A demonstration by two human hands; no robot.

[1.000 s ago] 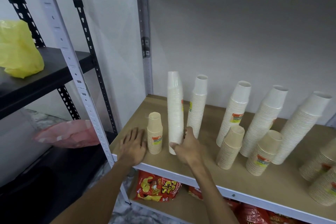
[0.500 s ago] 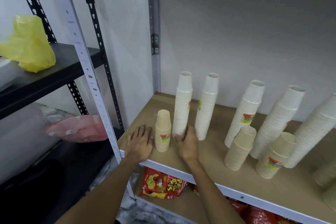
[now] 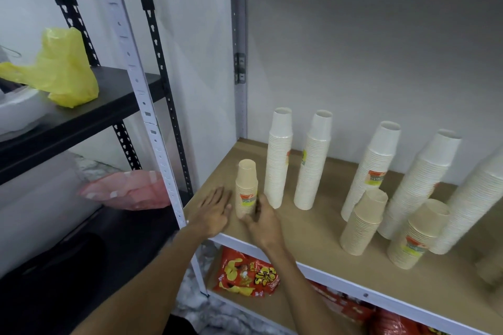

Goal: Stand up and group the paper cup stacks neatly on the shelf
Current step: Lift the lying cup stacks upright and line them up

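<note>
both hands by short cup stack (image 3: pixel 246 187): l hand (image 3: pixel 215 212) flat, grip apart; r hand (image 3: pixel 262 223) grip unclear

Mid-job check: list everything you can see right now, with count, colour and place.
tall cup stacks: five, white, standing along the back of the shelf; the rightmost is cut off by the picture's edge
short cup stacks: three, tan, front row; one far left, two right of centre
shelf: one, tan board on a white frame
snack packets: several, red, on the level below
plastic bag: one, yellow, on the black shelf at left
pink bag: one, pink, low left behind the post
left hand: flat on the board, left of the far-left short stack
right hand: at that stack's right side; grip unclear
</note>
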